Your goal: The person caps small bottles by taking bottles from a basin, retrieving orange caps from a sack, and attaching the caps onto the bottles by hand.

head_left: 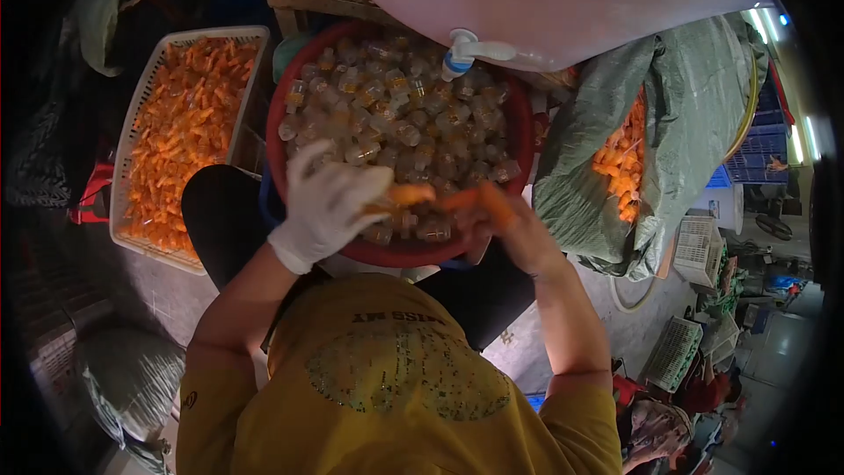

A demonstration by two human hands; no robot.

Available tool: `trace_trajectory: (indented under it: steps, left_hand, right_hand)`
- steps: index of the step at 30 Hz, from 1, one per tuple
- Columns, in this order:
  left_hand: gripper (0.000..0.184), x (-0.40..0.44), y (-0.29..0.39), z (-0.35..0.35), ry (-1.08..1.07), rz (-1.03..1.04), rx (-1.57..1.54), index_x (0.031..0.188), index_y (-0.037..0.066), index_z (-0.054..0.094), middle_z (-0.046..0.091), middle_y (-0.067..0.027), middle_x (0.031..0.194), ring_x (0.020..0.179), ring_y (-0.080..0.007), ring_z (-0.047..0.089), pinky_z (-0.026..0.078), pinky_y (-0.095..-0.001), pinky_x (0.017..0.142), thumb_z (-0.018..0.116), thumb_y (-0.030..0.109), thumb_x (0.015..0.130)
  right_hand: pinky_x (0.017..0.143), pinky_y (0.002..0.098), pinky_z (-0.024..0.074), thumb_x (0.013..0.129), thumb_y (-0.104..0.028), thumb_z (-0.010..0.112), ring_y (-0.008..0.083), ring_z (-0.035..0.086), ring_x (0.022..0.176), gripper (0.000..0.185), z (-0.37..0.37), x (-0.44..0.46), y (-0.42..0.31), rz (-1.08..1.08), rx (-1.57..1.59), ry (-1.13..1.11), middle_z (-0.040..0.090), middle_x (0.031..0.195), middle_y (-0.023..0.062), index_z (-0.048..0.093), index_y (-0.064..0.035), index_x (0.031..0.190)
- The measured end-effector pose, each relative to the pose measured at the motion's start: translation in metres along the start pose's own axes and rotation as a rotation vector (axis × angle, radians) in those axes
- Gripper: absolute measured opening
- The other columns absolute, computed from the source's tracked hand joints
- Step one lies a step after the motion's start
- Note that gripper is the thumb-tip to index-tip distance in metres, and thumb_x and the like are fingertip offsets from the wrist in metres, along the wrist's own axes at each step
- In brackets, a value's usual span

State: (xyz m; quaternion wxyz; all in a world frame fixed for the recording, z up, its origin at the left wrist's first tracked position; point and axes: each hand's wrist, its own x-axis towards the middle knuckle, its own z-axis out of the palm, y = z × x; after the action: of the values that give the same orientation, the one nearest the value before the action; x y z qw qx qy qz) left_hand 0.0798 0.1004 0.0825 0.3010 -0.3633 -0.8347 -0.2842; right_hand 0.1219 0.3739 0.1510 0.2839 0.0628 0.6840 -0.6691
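Note:
A red tub (276,136) full of small clear bottles (400,114) stands in front of my body. Over its near left part is my left hand (330,198), in a white glove, its fingers closed round a small orange piece (411,194). My bare right hand (501,224) is over the near right part of the tub. Its fingers are blurred and closed on another orange piece (496,202). The two pieces are close together; whether they touch is too blurred to tell.
On the left stands a white basket (122,158) of orange pieces. A green sack (576,158) with orange pieces lies on the right. A white tap (463,53) on a large pale container hangs over the tub's far edge. Another person (655,427) is at the lower right.

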Motion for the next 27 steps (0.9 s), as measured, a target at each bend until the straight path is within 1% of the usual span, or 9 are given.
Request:
trace_trajectory:
  steps: [3,6,10,13,15,18,21,22,27]
  left_hand:
    - [0.060,-0.013,-0.052,-0.046,0.177,-0.457,0.203,0.129,0.010,0.055,0.063,-0.0075,0.107,0.100,-0.0243,0.058,0.030,-0.0447,0.105,0.080,0.023,0.076]
    - [0.059,-0.004,-0.072,-0.058,0.316,-0.570,0.325,0.131,0.010,0.056,0.053,-0.0130,0.127,0.118,-0.0295,0.047,0.034,-0.0441,0.102,0.077,0.021,0.078]
    - [0.041,0.017,-0.045,-0.003,-0.290,-0.325,0.160,0.122,0.019,0.061,0.053,-0.0083,0.122,0.114,-0.0286,0.048,0.032,-0.0473,0.105,0.067,0.019,0.081]
    - [0.046,0.022,-0.031,0.065,-0.354,-0.109,0.285,0.121,0.021,0.061,0.052,-0.0075,0.121,0.117,-0.0283,0.046,0.029,-0.0504,0.107,0.066,0.014,0.076]
    - [0.044,0.021,-0.042,0.098,-0.420,-0.018,0.348,0.120,0.021,0.061,0.053,-0.0060,0.122,0.124,-0.0264,0.043,0.027,-0.0524,0.108,0.067,0.015,0.077]
    - [0.036,0.045,-0.022,0.075,-0.472,-0.339,0.055,0.115,0.016,0.060,0.054,-0.0065,0.120,0.122,-0.0266,0.047,0.034,-0.0468,0.105,0.069,0.015,0.080]
    - [0.033,0.049,-0.012,0.056,-0.239,-0.906,-0.821,0.114,0.011,0.055,0.055,-0.0087,0.115,0.112,-0.0242,0.053,0.043,-0.0366,0.095,0.069,0.014,0.084]
    - [0.036,0.041,-0.015,0.059,-0.178,-0.904,-0.876,0.115,0.008,0.051,0.056,-0.0112,0.114,0.107,-0.0195,0.054,0.047,-0.0295,0.086,0.068,0.012,0.084]
    - [0.041,0.050,-0.011,0.062,-0.076,-0.936,-1.124,0.123,0.006,0.048,0.057,-0.0088,0.117,0.109,-0.0129,0.052,0.046,-0.0284,0.091,0.066,0.007,0.086]
  right_hand:
    - [0.064,0.0263,0.0477,0.095,-0.012,0.048,0.0094,0.060,0.079,0.026,-0.072,-0.018,-0.003,-0.205,-0.312,0.533,0.067,0.090,0.0010,0.064,-0.0056,0.115]
    - [0.068,0.0315,0.0495,0.088,-0.003,0.057,0.0190,0.063,0.083,0.024,-0.144,-0.034,0.015,-0.150,-0.842,0.960,0.069,0.097,0.0076,0.064,-0.0036,0.111]
    - [0.092,0.0451,0.0444,0.081,-0.003,0.061,0.0357,0.050,0.115,0.030,-0.211,-0.026,0.055,-0.299,-1.667,1.071,0.057,0.118,0.0176,0.058,-0.0022,0.111]
    - [0.089,0.0462,0.0458,0.082,-0.003,0.062,0.0370,0.052,0.112,0.030,-0.236,-0.023,0.076,-0.225,-1.671,1.099,0.057,0.118,0.0185,0.057,-0.0016,0.111]
    - [0.087,0.0430,0.0477,0.083,-0.002,0.062,0.0362,0.055,0.105,0.028,-0.227,-0.026,0.070,-0.398,-1.653,1.114,0.058,0.114,0.0178,0.057,-0.0015,0.110]
    - [0.082,0.0361,0.0492,0.085,-0.001,0.063,0.0303,0.060,0.094,0.024,-0.202,-0.041,0.043,-0.587,-1.317,1.080,0.061,0.105,0.0143,0.056,-0.0016,0.108]
    - [0.074,0.0277,0.0478,0.090,-0.005,0.064,0.0157,0.059,0.079,0.021,-0.191,-0.043,0.037,-0.656,-0.765,1.118,0.062,0.092,0.0064,0.055,-0.0019,0.108]
    - [0.073,0.0273,0.0479,0.091,-0.007,0.063,0.0128,0.058,0.079,0.021,-0.176,-0.044,0.019,-0.679,-0.628,1.108,0.062,0.092,0.0053,0.055,-0.0021,0.110]
    - [0.077,0.0232,0.0479,0.094,-0.008,0.060,0.0088,0.059,0.084,0.021,-0.070,0.005,-0.041,-0.796,-0.178,0.602,0.063,0.093,0.0030,0.058,-0.0031,0.115]
